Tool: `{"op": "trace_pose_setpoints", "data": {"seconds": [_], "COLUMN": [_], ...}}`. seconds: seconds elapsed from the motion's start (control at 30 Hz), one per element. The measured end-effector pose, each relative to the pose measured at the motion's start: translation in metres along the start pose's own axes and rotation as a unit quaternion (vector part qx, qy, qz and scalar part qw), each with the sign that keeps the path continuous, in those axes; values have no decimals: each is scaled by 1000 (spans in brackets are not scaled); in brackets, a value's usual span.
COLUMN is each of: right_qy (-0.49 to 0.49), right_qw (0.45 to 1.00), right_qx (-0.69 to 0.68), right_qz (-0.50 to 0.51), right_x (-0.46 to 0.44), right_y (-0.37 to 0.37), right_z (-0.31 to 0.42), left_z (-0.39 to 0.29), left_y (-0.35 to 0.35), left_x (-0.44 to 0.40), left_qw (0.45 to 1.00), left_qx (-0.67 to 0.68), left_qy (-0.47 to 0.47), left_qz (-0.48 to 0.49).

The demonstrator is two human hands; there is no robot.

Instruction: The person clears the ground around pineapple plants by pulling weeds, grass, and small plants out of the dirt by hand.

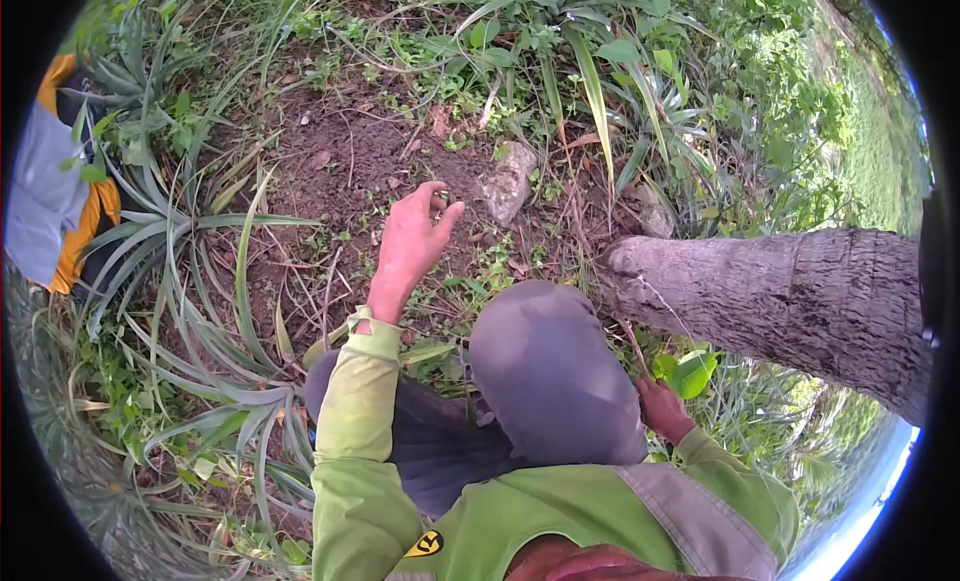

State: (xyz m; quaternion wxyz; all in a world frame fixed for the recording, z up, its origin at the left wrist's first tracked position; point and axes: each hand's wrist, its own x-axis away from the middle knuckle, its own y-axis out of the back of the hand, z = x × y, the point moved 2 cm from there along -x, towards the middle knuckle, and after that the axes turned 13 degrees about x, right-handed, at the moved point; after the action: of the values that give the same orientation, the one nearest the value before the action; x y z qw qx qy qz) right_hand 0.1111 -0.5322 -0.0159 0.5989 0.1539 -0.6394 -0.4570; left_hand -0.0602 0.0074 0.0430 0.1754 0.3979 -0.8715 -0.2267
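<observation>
My left hand (415, 231) is held over the patch of brown soil (345, 166), its thumb apart from the curled fingers and nothing clear between them. A pale stone (508, 184) lies on the ground just right of that hand. Low on the right, my right hand (660, 406) is beside my bent knee (550, 371), close to a broad green leaf (692, 374). Its fingers are partly hidden, and whether it grips a stem cannot be made out.
A thick tree trunk (770, 291) spans the right side. Spiky long-leaved plants (245, 381) grow at left, with another (575, 6) at the top. White, orange and dark fabric (50, 181) is at the far left. Another stone (652, 211) lies near the trunk's base.
</observation>
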Motion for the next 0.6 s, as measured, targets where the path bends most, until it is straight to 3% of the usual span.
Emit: {"op": "trace_pose_setpoints", "data": {"seconds": [0.07, 0.17, 0.23, 0.3, 0.37, 0.43, 0.47, 0.53, 0.57, 0.6], "right_qy": [9, 59, 60, 25, 116, 133, 85, 20, 1, -17], "right_qw": [998, 995, 993, 1000, 985, 957, 949, 918, 907, 889], "right_qx": [39, 77, 95, 15, -3, -120, -113, -309, -295, -357], "right_qz": [51, -9, 24, -6, -128, -228, -283, -249, -300, -286], "right_x": [-17, -47, -82, -123, -192, -231, -267, -362, -418, -488], "right_y": [22, 70, 117, 145, 153, 243, 257, 274, 275, 264], "right_z": [1, 22, 49, 61, 60, 113, 123, 127, 123, 116], "left_z": [0, 1, 9, 11, 15, 8, 5, 4, 5, 5], "left_y": [3, 5, 5, 5, 6, 12, 13, 15, 16, 16], "left_x": [-3, -7, -8, -8, -11, -10, -10, -10, -8, -7], "left_qw": [1000, 999, 999, 998, 998, 998, 999, 998, 998, 998], "left_qx": [10, -14, -5, -7, -10, -10, -2, 4, 14, 13], "left_qy": [-10, -29, -47, -57, -58, -51, -50, -51, -52, -53], "left_qz": [-7, -4, -2, -10, -15, -24, -19, -26, -28, -32]}}
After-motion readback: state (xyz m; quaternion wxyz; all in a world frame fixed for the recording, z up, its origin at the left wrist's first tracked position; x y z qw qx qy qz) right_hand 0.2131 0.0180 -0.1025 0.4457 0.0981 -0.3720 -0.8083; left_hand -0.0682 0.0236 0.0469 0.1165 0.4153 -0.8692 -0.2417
